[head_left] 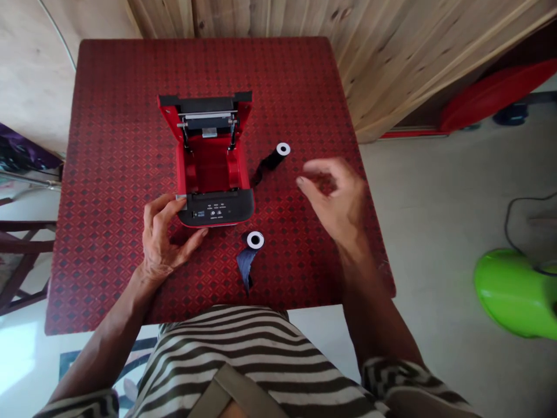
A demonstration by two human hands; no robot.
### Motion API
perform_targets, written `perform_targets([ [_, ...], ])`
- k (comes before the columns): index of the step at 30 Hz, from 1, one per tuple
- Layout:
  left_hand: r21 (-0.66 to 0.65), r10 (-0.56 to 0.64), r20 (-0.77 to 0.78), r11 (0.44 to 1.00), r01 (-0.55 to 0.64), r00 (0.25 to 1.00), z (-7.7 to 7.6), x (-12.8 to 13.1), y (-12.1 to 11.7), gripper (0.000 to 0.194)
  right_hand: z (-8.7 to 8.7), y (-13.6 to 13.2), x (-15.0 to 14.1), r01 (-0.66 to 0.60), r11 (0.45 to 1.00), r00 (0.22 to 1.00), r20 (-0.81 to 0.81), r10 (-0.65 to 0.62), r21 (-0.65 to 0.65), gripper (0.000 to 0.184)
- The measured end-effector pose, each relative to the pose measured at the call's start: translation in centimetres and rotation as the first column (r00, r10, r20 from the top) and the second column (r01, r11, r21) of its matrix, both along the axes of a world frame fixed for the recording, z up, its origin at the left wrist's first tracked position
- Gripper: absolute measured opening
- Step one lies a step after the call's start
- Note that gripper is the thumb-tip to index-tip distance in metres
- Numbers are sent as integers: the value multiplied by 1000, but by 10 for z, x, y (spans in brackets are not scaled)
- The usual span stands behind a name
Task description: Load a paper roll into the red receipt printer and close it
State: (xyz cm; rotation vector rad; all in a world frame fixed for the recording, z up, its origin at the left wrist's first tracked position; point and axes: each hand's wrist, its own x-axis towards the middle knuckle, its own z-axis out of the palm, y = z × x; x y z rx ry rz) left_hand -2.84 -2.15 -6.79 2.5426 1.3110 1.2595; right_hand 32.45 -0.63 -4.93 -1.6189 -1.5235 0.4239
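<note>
A red and black label printer [216,209] sits on the table with its lid [206,113] raised, its red inner bay showing. My left hand [163,232] grips the front left corner, fingers on the top panel and thumb along the front edge. To the right of the printer, my right hand [337,197] hovers with nothing in it, slightly blurred, thumb and forefinger curved but apart. Between printer and right hand lies a roll of black ribbon [275,158] on a white core. A second ribbon roll [255,240] lies near the front, its loose end trailing toward me.
The table [117,104] has a red diamond-patterned cover. Behind it is a wooden plank wall [274,17]. At the right a bright green plastic object [513,293] stands on the floor near a dark cable. A dark wooden chair [26,247] is at the left.
</note>
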Motion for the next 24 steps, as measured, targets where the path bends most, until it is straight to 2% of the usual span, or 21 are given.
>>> perform_targets([
  [1,-2,1,1,1000,-1,1000,0,0,0,77,8,-15,-1,-67,996,998,2,67,-65,7],
  [2,-4,1,4,1000,-1,1000,0,0,-1,77,15,-30,-3,-188,970,982,-26,186,-152,8],
  [4,-10,1,10,1000,-1,1000,1,1,-1,78,20,-53,-11,-389,876,921,-106,374,-284,27],
  [5,-12,1,11,1000,-1,1000,1,1,-1,78,18,-61,-17,-453,833,891,-139,432,-319,39],
  [6,-15,0,11,1000,0,1000,2,2,-1,78,14,-66,-24,-483,813,875,-156,458,-326,46],
  [8,-16,-5,7,1000,5,1000,3,2,-1,78,2,-70,-38,-490,824,872,-160,463,-284,47],
  [10,-6,-13,8,1000,13,1000,3,2,-1,79,-9,-69,-49,-488,847,872,-164,462,-212,37],
  [13,-1,-13,6,1000,13,1000,3,2,-1,78,-12,-67,-52,-504,847,860,-188,474,-170,33],
  [16,-10,-3,-10,1000,3,1000,2,2,-1,76,12,-66,-42,-537,821,836,-247,489,-194,40],
  [19,-5,-13,2,1000,13,1000,1,2,-2,74,55,-57,-33,-580,801,805,-256,535,-150,38],
  [22,-14,-22,32,1000,23,999,2,3,-2,75,90,-30,-42,-587,809,809,-42,586,-23,31],
  [24,-25,-33,51,999,35,998,2,4,-3,73,98,-6,-59,-596,803,797,150,585,33,28],
])
